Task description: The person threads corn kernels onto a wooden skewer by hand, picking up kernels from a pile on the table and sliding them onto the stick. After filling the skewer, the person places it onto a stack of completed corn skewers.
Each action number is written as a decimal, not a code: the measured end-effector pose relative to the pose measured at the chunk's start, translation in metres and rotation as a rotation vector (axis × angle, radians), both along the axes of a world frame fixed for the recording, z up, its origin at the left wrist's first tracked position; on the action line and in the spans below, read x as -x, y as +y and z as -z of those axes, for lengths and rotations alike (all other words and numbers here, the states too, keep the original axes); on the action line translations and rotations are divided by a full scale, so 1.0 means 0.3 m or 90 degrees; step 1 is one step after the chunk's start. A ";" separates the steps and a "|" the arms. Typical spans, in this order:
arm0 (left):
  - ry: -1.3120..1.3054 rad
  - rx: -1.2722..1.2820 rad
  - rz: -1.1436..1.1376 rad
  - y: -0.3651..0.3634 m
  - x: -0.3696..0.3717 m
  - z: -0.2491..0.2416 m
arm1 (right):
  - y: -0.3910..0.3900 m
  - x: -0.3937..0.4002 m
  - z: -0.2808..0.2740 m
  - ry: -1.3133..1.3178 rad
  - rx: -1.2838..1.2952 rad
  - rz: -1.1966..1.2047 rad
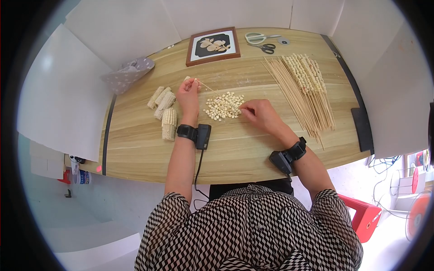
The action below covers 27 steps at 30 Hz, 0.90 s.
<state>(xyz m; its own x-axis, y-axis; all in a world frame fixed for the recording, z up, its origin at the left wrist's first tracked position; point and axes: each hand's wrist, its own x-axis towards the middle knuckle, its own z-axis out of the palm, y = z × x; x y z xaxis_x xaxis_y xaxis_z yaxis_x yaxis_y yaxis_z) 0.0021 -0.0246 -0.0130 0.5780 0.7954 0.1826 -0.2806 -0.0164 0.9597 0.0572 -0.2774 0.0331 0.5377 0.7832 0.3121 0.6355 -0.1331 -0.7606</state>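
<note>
My left hand (189, 97) is closed in a pinch on a thin wooden skewer (209, 87), which slants down to the right over the pile. A pale bit, perhaps a kernel, shows at the fingertips. Loose corn kernels (221, 106) lie heaped between my hands. At the heap's right edge, my right hand (262, 115) has its thumb and fingers pressed together; what they hold, if anything, is too small to tell. Left of my left wrist lie a partly stripped corn cob (169, 123) and several bare cobs (158, 97).
Bare skewers (291, 97) lie on the right beside several skewers threaded with kernels (305, 74). At the back are a framed picture (213, 46), scissors (267, 48), light-handled shears (255, 38) and a small grey disc (283, 41). A patterned cloth item (129, 74) sits at the left edge. Cables hang from my wrist devices.
</note>
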 end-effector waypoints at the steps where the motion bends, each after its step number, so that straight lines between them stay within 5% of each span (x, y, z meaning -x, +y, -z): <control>1: 0.015 -0.040 -0.013 -0.005 -0.003 -0.002 | 0.000 0.001 -0.001 0.001 -0.002 0.001; 27: 0.003 -0.075 0.281 -0.232 -0.040 -0.042 | -0.004 -0.025 0.012 0.003 -0.090 0.124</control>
